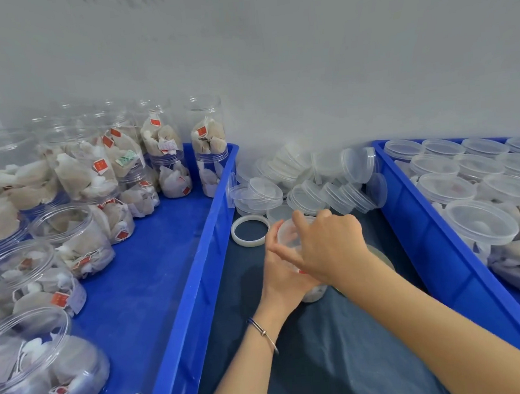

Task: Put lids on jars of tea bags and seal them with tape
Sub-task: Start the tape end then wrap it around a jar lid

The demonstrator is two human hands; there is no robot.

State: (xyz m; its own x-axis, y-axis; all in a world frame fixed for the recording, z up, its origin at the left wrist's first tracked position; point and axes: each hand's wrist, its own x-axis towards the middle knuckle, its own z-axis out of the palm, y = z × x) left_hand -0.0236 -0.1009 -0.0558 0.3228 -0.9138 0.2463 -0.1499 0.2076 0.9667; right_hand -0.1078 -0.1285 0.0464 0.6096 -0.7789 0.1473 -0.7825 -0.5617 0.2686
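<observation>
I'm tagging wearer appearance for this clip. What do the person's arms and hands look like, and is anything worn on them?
Both forearms are bare, with no sleeves in view and no gloves on the left hand or the right hand. The left wrist carries a thin bangle, dark with a silvery section. No rings, watch or markings show.

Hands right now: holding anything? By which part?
Left hand grips the jar around its side. Right hand holds the lid on the jar's top by its rim.
</observation>
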